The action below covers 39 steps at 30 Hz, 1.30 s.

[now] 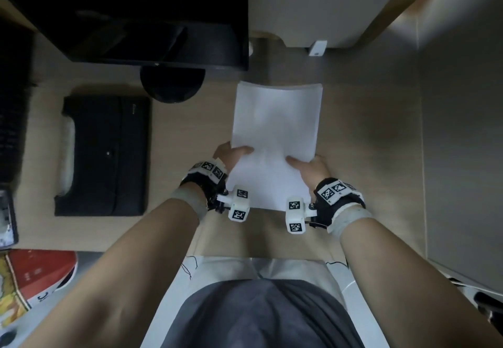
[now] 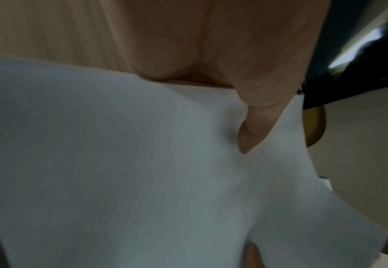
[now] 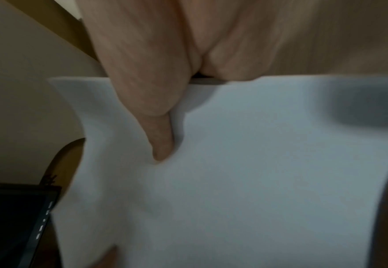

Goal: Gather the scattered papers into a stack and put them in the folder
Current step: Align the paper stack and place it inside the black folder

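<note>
head | white paper stack, squared, far edge bowed; left hand, right hand pinching it

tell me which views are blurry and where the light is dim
Head view: dim overall, dark around the monitor, paper stack brightest, edges curved by the wide lens. Left wrist view: stack smeared with blur. Right wrist view: soft, shadow patch on the stack.

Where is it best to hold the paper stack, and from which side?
Probably by its two long edges, near the end closest to the body, as the left hand and right hand do on the stack: thumbs on top, since the thin sheets bow.
</note>
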### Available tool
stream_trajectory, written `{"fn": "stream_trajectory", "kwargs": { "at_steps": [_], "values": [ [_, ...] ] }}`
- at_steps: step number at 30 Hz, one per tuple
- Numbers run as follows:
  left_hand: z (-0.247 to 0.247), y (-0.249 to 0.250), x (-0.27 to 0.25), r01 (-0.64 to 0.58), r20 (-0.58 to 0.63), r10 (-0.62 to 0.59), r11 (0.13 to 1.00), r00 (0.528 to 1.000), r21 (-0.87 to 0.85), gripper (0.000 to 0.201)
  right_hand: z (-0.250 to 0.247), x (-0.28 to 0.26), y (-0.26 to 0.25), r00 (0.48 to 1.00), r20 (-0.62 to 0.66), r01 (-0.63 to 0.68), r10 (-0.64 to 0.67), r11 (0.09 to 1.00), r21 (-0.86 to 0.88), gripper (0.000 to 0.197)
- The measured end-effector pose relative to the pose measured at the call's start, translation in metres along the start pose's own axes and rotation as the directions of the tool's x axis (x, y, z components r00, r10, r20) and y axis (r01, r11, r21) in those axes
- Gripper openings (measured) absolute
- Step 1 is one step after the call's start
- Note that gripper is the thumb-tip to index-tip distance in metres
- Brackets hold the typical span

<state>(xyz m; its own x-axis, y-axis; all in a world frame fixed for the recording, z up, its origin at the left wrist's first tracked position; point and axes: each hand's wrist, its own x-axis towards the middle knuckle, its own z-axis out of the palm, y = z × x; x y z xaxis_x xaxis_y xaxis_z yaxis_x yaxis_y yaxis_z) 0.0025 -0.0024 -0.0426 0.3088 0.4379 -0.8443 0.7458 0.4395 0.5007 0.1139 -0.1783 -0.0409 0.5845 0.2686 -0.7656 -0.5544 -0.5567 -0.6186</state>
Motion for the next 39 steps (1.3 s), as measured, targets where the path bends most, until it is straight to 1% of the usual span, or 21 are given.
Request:
{"fn": "stream_trajectory", "kwargs": {
  "at_steps": [1,4,6,7,10,12,15,17,18,19,21,24,26,29,31,32,33,34,36,38,39],
  "values": [
    [0.000,-0.007,-0.003,0.006,0.017,-0.007,1.000,1.000,0.015,0.069,-0.001,0.000,0.005,1.000,0.007,-0.003,0.003,1.000,-0.001,0.015],
    [0.003,-0.028,-0.010,-0.023,0.022,0.021,0.997,1.000,0.074,0.050,-0.004,0.002,0.018,0.999,0.036,-0.029,0.028,0.999,0.013,0.023],
    [0.006,-0.039,-0.015,-0.032,0.018,0.030,0.995,0.999,0.097,0.047,-0.002,0.004,0.023,0.998,0.030,-0.049,0.049,0.999,-0.017,0.026],
    [0.008,-0.043,-0.015,-0.029,-0.010,0.030,0.994,0.999,0.106,0.047,-0.001,0.007,0.025,0.998,0.019,-0.064,0.065,0.997,-0.040,0.027],
    [0.016,-0.056,-0.022,0.090,-0.137,-0.070,0.985,0.988,0.147,0.046,0.002,0.016,0.035,0.995,-0.049,-0.098,0.090,0.978,-0.183,0.032],
    [0.021,-0.060,-0.028,0.163,-0.171,-0.137,0.975,0.976,0.151,0.046,0.003,0.018,0.039,0.985,-0.106,-0.155,0.134,0.961,-0.228,0.038],
    [0.025,-0.065,-0.032,0.182,-0.216,-0.173,0.983,0.961,0.025,0.051,0.007,0.012,0.042,0.980,-0.169,-0.158,0.109,0.936,-0.315,0.044],
    [0.027,-0.072,-0.026,0.128,-0.219,-0.129,0.992,0.967,-0.019,0.073,0.009,0.007,0.045,0.986,-0.154,-0.107,0.064,0.952,-0.288,0.056],
    [0.029,-0.076,-0.025,0.097,-0.211,-0.098,0.995,0.972,-0.019,0.078,0.009,0.005,0.047,0.989,-0.138,-0.085,0.047,0.955,-0.286,0.063],
    [0.029,-0.083,-0.018,0.080,-0.193,-0.081,0.997,0.978,-0.013,0.076,0.008,0.003,0.047,0.992,-0.115,-0.078,0.045,0.950,-0.301,0.068],
    [0.031,-0.075,-0.034,0.099,-0.185,-0.100,0.995,0.978,-0.014,0.067,0.004,0.001,0.047,0.996,-0.083,-0.064,0.038,0.941,-0.334,0.074],
    [0.031,-0.070,-0.036,0.120,-0.129,-0.120,0.993,0.984,-0.006,0.057,-0.003,0.003,0.045,0.997,-0.059,-0.069,0.049,0.916,-0.396,0.072],
    [0.030,-0.071,-0.035,0.154,-0.088,-0.150,0.987,0.985,0.045,0.060,-0.008,0.004,0.046,0.997,-0.036,-0.078,0.069,0.904,-0.420,0.068],
    [0.027,-0.072,-0.035,0.212,-0.063,-0.205,0.965,0.977,0.151,0.065,-0.014,0.004,0.050,0.997,-0.053,-0.081,0.064,0.896,-0.436,0.062],
    [0.024,-0.072,-0.035,0.245,-0.017,-0.245,0.957,0.969,0.158,0.068,-0.015,0.001,0.052,0.995,-0.074,-0.094,0.070,0.903,-0.419,0.065],
    [0.021,-0.073,-0.031,0.223,-0.012,-0.223,0.965,0.975,0.138,0.067,-0.013,-0.001,0.052,0.994,-0.088,-0.102,0.072,0.908,-0.406,0.069],
    [0.018,-0.075,-0.025,0.205,-0.043,-0.202,0.971,0.979,0.120,0.059,-0.012,-0.004,0.050,0.992,-0.101,-0.111,0.077,0.911,-0.398,0.074],
    [0.014,-0.075,-0.023,0.180,-0.080,-0.173,0.979,0.982,0.093,0.044,-0.010,-0.006,0.047,0.991,-0.111,-0.112,0.073,0.908,-0.404,0.079],
    [0.003,-0.070,-0.038,0.121,-0.150,-0.113,0.992,0.982,0.045,0.033,-0.003,-0.011,0.036,0.992,-0.118,-0.090,0.042,0.895,-0.438,0.084],
    [-0.011,-0.064,-0.055,0.099,-0.175,-0.096,0.995,0.980,0.006,0.014,0.008,-0.017,0.023,0.997,-0.076,-0.025,-0.012,0.885,-0.465,0.080],
    [-0.020,-0.064,-0.062,0.106,-0.195,-0.107,0.994,0.975,-0.016,0.009,0.017,-0.020,0.018,0.999,-0.038,0.009,-0.031,0.877,-0.480,0.076]
  ]
}}
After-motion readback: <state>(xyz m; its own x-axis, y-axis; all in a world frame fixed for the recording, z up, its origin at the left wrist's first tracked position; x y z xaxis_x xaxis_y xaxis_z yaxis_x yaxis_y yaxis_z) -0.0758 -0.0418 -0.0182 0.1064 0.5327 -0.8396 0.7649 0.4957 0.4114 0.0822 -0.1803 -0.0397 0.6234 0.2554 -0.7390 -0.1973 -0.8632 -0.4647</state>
